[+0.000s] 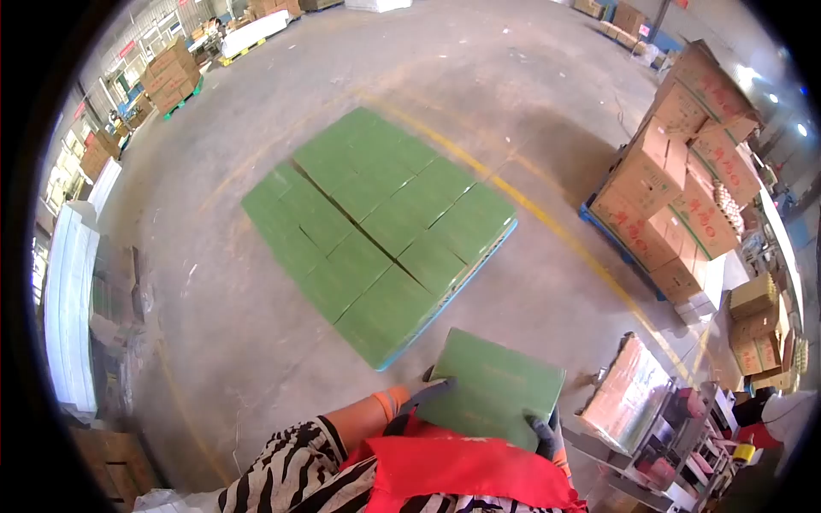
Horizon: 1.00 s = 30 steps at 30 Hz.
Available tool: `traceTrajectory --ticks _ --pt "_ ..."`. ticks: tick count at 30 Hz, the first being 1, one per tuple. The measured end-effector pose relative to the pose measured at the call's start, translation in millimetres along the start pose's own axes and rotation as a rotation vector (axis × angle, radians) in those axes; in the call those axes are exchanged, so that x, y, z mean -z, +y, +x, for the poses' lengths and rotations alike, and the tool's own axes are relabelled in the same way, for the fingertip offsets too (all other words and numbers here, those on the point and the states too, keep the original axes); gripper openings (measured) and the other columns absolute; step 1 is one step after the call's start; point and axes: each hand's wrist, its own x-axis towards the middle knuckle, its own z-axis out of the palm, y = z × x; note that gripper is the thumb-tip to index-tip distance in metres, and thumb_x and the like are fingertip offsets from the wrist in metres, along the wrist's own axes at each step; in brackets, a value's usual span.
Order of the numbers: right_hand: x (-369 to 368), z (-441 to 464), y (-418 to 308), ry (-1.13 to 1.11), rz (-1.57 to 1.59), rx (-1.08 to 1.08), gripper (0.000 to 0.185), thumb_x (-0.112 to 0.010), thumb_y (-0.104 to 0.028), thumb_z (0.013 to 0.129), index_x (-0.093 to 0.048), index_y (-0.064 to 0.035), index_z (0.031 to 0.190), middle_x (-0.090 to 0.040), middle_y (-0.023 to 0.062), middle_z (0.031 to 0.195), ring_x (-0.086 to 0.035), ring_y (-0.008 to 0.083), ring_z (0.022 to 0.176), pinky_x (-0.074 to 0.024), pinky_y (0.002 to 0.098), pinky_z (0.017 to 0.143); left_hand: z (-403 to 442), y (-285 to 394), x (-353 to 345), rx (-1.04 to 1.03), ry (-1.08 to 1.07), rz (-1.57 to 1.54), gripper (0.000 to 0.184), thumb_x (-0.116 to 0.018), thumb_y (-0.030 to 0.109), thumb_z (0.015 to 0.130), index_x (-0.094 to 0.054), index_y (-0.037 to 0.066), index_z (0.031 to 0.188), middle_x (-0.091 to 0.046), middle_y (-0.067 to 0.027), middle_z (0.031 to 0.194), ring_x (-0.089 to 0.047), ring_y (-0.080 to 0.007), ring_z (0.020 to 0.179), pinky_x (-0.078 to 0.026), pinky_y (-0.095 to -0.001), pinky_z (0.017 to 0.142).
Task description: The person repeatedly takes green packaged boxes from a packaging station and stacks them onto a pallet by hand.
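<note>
A green box (496,385) is held in front of the red apron, between my two gloved hands. My left hand (430,392) grips its left edge, with the fingers on the near left side. At the lower right corner of the box, my right hand (542,429) wraps round the edge. Ahead and to the left, a low layer of similar green boxes (376,214) lies on a blue pallet (445,309), with a dark gap running between two groups of them. The held box is apart from that layer.
Stacked brown cartons (667,197) stand on a blue pallet at the right. A metal machine (676,445) with a wrapped pack (629,393) is at the lower right. White sheets (70,308) stand at the left. Yellow lines (547,218) mark the floor.
</note>
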Motion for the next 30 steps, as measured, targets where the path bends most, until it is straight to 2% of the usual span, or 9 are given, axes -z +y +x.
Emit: traceTrajectory --ticks 2,3,4,6,11,13,17,25,30 --pt "24 41 -23 0.107 -0.106 0.004 0.078 -0.062 -0.020 0.076 -0.023 -0.0081 0.142 -0.041 0.0089 0.135 -0.041 0.0205 0.122 -0.0377 0.0361 0.099 55 11 0 -0.017 -0.091 -0.007 0.067 -0.067 0.036 0.082 -0.038 0.005 0.135 -0.049 -0.0073 0.129 -0.046 -0.0155 0.115 -0.037 -0.0321 0.098" --pt "-60 -48 -15 0.110 -0.018 -0.075 0.078 -0.063 -0.020 0.076 -0.023 -0.0074 0.142 -0.042 0.0090 0.133 -0.042 0.0202 0.120 -0.0384 0.0355 0.098 -78 25 5 -0.003 0.016 0.091 0.065 -0.066 0.035 0.083 -0.039 0.005 0.134 -0.049 -0.0073 0.128 -0.048 -0.0157 0.112 -0.039 -0.0320 0.095" --pt "-75 -54 -18 0.118 -0.022 -0.075 0.078 -0.063 -0.020 0.076 -0.024 -0.0067 0.141 -0.043 0.0091 0.132 -0.043 0.0200 0.119 -0.0392 0.0350 0.098 -93 34 5 -0.091 0.057 0.164 0.062 -0.065 0.034 0.084 -0.040 0.005 0.133 -0.050 -0.0073 0.127 -0.050 -0.0158 0.109 -0.041 -0.0318 0.093" --pt "-54 -52 -61 0.167 -0.115 0.010 0.077 -0.064 -0.019 0.076 -0.025 -0.0054 0.140 -0.046 0.0091 0.128 -0.046 0.0194 0.115 -0.0408 0.0340 0.096 -57 18 -22 -0.238 0.052 0.155 0.058 -0.063 0.031 0.085 -0.042 0.004 0.132 -0.053 -0.0073 0.123 -0.054 -0.0165 0.104 -0.044 -0.0314 0.089" --pt "-75 -74 -107 0.280 -0.052 0.099 0.081 -0.070 -0.022 0.076 -0.025 -0.0041 0.141 -0.046 0.0099 0.128 -0.047 0.0195 0.114 -0.0424 0.0332 0.094 -30 10 -29 -0.069 -0.034 -0.011 0.042 -0.057 0.028 0.090 -0.050 0.003 0.124 -0.057 -0.0066 0.117 -0.057 -0.0169 0.100 -0.047 -0.0305 0.087" --pt "-52 -88 -102 0.414 -0.092 0.058 0.088 -0.074 -0.027 0.072 -0.024 -0.0037 0.141 -0.044 0.0113 0.131 -0.044 0.0204 0.119 -0.0394 0.0332 0.097 -19 15 -46 0.142 -0.128 -0.198 0.040 -0.052 0.032 0.092 -0.053 0.003 0.119 -0.059 -0.0071 0.114 -0.059 -0.0180 0.097 -0.049 -0.0311 0.084" --pt "-27 -104 -73 0.578 -0.028 0.186 0.094 -0.077 -0.030 0.070 -0.023 -0.0039 0.142 -0.039 0.0132 0.138 -0.036 0.0206 0.127 -0.0300 0.0325 0.104 18 20 -60 0.226 -0.191 -0.090 0.036 -0.059 0.030 0.089 -0.055 0.006 0.115 -0.060 -0.0047 0.103 -0.059 -0.0153 0.089 -0.051 -0.0289 0.075" --pt "56 -149 -45 0.762 0.255 0.221 0.093 -0.077 -0.029 0.070 -0.024 -0.0073 0.143 -0.044 0.0120 0.134 -0.043 0.0202 0.121 -0.0358 0.0325 0.099 44 25 -180 0.253 -0.222 0.226 0.047 -0.060 0.040 0.086 -0.053 0.007 0.118 -0.059 -0.0035 0.104 -0.058 -0.0171 0.089 -0.052 -0.0328 0.074" --pt "119 -160 -46 0.874 0.163 0.126 0.083 -0.073 -0.029 0.076 -0.028 -0.0084 0.142 -0.048 0.0114 0.130 -0.045 0.0196 0.117 -0.0384 0.0315 0.096 103 -3 -227 0.287 -0.199 0.330 0.052 -0.061 0.043 0.085 -0.051 0.008 0.121 -0.058 -0.0040 0.106 -0.057 -0.0175 0.090 -0.050 -0.0328 0.075"
